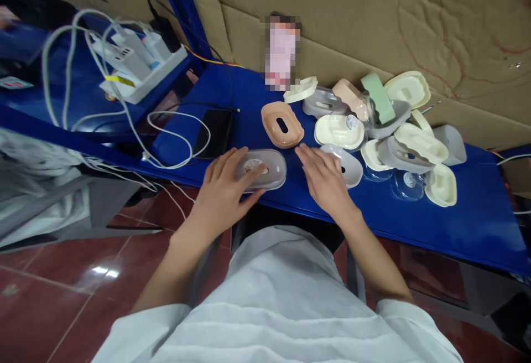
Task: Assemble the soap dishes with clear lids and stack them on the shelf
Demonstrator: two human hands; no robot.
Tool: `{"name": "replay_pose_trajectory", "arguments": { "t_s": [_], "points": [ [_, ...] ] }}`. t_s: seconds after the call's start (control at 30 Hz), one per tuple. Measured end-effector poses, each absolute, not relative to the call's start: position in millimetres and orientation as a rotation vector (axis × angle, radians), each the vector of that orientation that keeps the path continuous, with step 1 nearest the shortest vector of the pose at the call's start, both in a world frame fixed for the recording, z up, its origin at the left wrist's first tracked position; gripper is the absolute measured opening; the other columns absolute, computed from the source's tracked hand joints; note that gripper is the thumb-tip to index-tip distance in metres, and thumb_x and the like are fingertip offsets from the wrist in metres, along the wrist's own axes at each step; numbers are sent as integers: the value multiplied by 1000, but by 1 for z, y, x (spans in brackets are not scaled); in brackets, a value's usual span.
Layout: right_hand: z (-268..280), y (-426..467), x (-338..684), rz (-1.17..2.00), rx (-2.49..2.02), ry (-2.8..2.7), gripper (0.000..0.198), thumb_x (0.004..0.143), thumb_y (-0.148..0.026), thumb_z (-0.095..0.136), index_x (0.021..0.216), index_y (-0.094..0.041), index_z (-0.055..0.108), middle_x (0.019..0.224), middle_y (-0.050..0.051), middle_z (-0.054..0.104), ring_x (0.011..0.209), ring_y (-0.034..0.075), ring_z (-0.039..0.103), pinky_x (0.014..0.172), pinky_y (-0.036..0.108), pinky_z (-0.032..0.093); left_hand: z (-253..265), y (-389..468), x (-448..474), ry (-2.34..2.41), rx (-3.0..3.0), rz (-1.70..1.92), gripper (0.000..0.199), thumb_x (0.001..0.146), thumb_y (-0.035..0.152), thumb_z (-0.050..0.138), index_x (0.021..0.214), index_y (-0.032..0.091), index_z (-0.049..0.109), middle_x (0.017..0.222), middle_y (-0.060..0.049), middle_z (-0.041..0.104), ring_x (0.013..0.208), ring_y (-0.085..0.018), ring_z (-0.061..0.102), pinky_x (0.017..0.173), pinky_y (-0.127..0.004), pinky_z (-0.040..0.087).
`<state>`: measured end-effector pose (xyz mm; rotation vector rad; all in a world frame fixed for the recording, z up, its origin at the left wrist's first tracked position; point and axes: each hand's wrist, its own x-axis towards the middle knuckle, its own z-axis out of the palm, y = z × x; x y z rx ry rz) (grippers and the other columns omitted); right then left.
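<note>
A grey oval soap box (274,170) with a clear lid and a round sticker lies at the table's front edge. My left hand (222,183) grips its left end, one finger across the lid and the thumb along the near side. Over the table to the right, my right hand (326,177) has its fingers stretched out and holds nothing. It partly covers a pale grey soap dish part (352,168); whether they touch, I cannot tell. An orange soap dish part (284,125) with an oval slot sits just beyond both hands.
Several cream, grey, green and peach parts, such as a cream tray (340,132) and a clear lid (407,186), crowd the right. A phone (282,53) leans on the cardboard (348,25). A black phone (215,130), white cables and a power strip (143,83) are left.
</note>
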<state>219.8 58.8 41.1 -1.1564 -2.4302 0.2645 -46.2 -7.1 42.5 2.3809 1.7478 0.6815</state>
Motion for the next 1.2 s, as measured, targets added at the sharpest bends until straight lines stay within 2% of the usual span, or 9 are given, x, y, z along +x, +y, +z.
{"name": "replay_pose_trajectory", "arguments": {
  "t_s": [0.13,0.23,0.37,0.53,0.67,0.8,0.9,1.07,1.2],
  "points": [
    [41,101,186,261,-1152,-2459,40,107,-16,53,145,-9,61,146,18,67,147,36,53,132,65,23,46,0,-49,1901,2352,629,48,104,37,57,152,31,59,160,-17,48,145,-46,47,115,-68,42],
    [49,110,190,327,-1134,-2376,32,112,-26,48,116,-9,74,115,13,78,127,27,67,126,50,36,46,15,-42,1937,2352,634,49,105,35,54,153,27,58,158,-19,49,146,-45,47,115,-65,43],
    [66,69,234,367,-1130,-1987,32,111,-42,52,115,-19,72,114,8,77,108,20,72,104,35,55,45,46,-40,1977,2337,657,49,106,35,51,153,23,58,157,-20,51,147,-41,48,118,-61,43],
    [56,-8,289,1093,-1072,-1255,25,97,-50,74,109,-27,75,96,1,78,84,17,73,80,30,60,45,91,-31,2034,2383,679,52,104,28,49,155,17,53,166,-20,44,157,-40,37,128,-61,30],
    [32,-46,326,1284,-1233,-866,33,89,-51,82,110,-27,78,111,5,80,93,21,76,84,35,62,49,116,1,1884,2470,694,55,104,23,47,158,13,48,166,-19,46,153,-37,44,124,-53,37],
    [17,-61,366,1035,-1379,-587,42,85,-49,86,117,-25,80,127,7,77,114,23,73,95,35,61,55,136,39,1821,2515,583,61,105,25,46,164,13,38,168,-20,45,145,-38,52,119,-53,40],
    [13,-64,385,829,-1430,-502,56,86,-49,85,135,-26,73,133,5,75,125,24,69,109,41,56,56,153,57,1876,2560,555,58,106,30,49,162,17,43,165,-21,48,144,-41,50,120,-62,33],
    [7,-65,386,658,-1392,-606,67,100,-58,66,157,-25,53,152,9,62,144,29,57,126,57,40,49,179,62,1887,2594,535,44,103,31,59,146,22,59,134,-18,71,130,-37,58,120,-68,25],
    [-3,-70,389,338,-1665,-1011,78,94,-57,73,161,-27,48,172,15,33,160,38,32,126,64,36,44,190,52,1826,2628,637,26,104,19,48,117,21,71,114,-13,77,120,-32,64,120,-64,24]
  ]
}}
